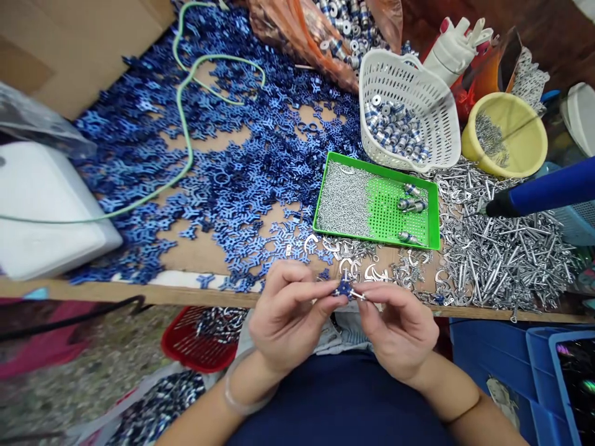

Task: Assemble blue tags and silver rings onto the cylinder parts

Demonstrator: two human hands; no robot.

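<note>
Both hands up close in front of the torso, just below the table edge; left hand [286, 316] curled, thumb + forefinger pinched on a small blue Y-piece [344, 287]; right hand [400, 331] mirrors it, fingertips narrow, nipping a thin silver pin [359, 296] that touches the blue piece; other fingers of both folded loosely under; clear bangle [242, 387] on the left wrist; forearms come in from the bottom corners, meeting in a V.

Surface: wooden table [195, 255], front edge running across mid-frame; left + centre swamped by a heap of blue Y-pieces [232, 167], too many to count; a pale green cord [186, 124] loops over them; right side covered in silver pins and clips [502, 254], also uncountable; white block [51, 210] at left, cardboard [74, 43] behind it.

Counted: 1 green tray [328, 192], left half full of tiny silver bits, approx 4 rollers on the bare green part; 1 white basket [409, 87] tilted, w/ silver-blue rollers; 1 yellow bowl [530, 155] w/ small metal bits; 1 orange bag [297, 31] of rollers at the back; 1 blue-handled tool [543, 192] at right; 1 red basket [186, 347] under the table; blue crates [534, 365] lower right, number unclear.
</note>
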